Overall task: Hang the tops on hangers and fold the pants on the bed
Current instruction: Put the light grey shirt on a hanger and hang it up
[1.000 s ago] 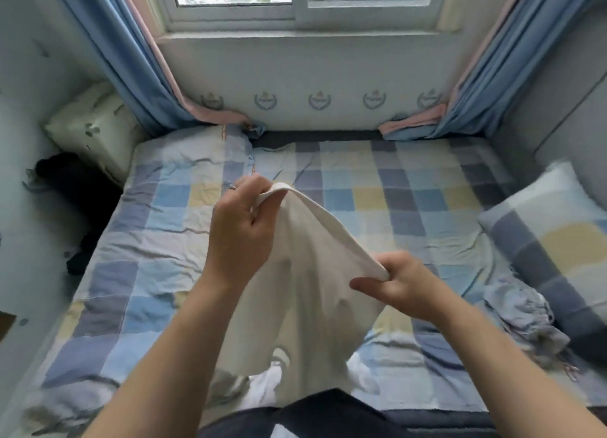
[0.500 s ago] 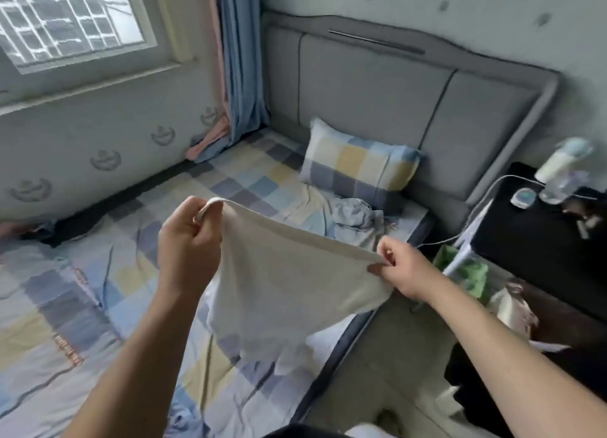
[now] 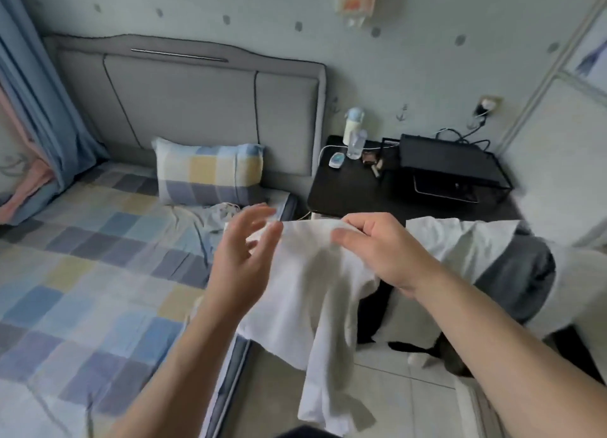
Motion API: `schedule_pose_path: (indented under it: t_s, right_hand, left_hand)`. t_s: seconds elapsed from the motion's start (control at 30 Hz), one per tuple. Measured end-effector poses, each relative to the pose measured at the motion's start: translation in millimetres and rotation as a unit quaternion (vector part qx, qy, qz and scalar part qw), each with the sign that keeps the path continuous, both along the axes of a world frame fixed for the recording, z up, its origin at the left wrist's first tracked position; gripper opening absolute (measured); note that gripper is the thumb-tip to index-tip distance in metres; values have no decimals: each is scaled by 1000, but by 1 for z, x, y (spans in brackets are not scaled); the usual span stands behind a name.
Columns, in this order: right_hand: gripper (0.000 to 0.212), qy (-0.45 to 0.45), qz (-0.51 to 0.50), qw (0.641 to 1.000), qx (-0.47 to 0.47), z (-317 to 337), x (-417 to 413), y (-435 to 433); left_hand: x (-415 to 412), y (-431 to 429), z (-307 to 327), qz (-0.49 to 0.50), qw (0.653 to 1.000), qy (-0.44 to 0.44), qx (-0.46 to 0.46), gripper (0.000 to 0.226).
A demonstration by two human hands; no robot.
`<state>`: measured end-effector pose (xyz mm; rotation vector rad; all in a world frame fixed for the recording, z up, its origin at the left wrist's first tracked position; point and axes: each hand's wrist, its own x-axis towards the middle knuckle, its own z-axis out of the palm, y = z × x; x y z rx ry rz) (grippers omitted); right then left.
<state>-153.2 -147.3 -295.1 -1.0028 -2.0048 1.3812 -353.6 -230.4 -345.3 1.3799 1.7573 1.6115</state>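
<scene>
At the upper left of the frame the blue curtain (image 3: 42, 109) hangs beside the grey headboard, and below it the bed (image 3: 82, 273) with its checked sheet fills the left half of my view, a checked pillow (image 3: 210, 175) propped at its head and a crumpled pale garment (image 3: 216, 212) lying just in front of that pillow. Near the centre my left hand (image 3: 243, 257) is spread, fingers apart and blurred, holding nothing. Its fingertips are by the upper left corner of the white garment (image 3: 302, 290), and I cannot tell whether they touch it. The garment is in the air over the bed's edge and the tiled floor, hanging from my right hand (image 3: 384, 253), which pinches its top edge so the cloth drapes free and I can sort out its shape. I cannot tell yet whether it is a top or pants. To the right stand the black table (image 3: 341, 191) and a heap of grey and white clothes (image 3: 512, 267), probably more to sort. Half a second ago both hands pinched that top edge and held it taut over the mattress. Now the left has let go, and my view has swung right, off the window.
</scene>
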Motion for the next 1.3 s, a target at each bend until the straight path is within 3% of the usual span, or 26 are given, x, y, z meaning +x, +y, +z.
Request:
schedule_pose_path:
  t_s: [0.1,0.2,0.33,0.4,0.47,0.53,0.7,0.87,1.0,1.07,1.17,1.23,1.3]
  right_hand:
    - [36,7,-75,997,-18,2,60,-3]
    - [29,65,-156,982,-81,5,114,-4]
    - [21,148,-244,947,-144,8,181,-5]
    - [31,190,-270,929,-165,9,209,-6]
    - [30,224,-298,913,-167,13,233,-8]
    - [21,245,-330,898,-158,16,252,-11]
    - [13,289,-413,849,-157,16,296,-20]
    - [24,195,-447,865,-114,-13,329,-45]
    - [25,142,-457,876,-57,-63,325,-93]
    - [36,114,-436,890,-71,-96,313,-117]
    - [59,-11,-361,920,-150,-136,288,-138]
    - [39,-46,-333,923,-189,-153,276,-142]
    - [22,-77,-337,921,-179,-162,271,-136]
  left_hand:
    - [90,5,-4,-69,995,52,43,31]
    - [166,2,-18,-95,994,37,47,35]
    - [245,1,-45,-240,965,8,-102,53]
    - [280,4,-56,-286,945,11,-155,64]
    - [312,9,-62,-298,938,-1,-179,55]
    - [336,17,-66,-290,939,-17,-184,31]
    - [353,28,-73,-265,943,-56,-190,45]
    - [355,28,-65,-289,921,-171,-196,55]
    - [357,28,-45,-258,929,-213,-159,34]
    - [356,30,-33,-260,928,-224,-147,39]
    - [356,30,-14,-277,911,-267,-149,34]
    - [356,32,-4,-282,899,-294,-160,49]
    - [354,33,5,-285,895,-304,-162,50]
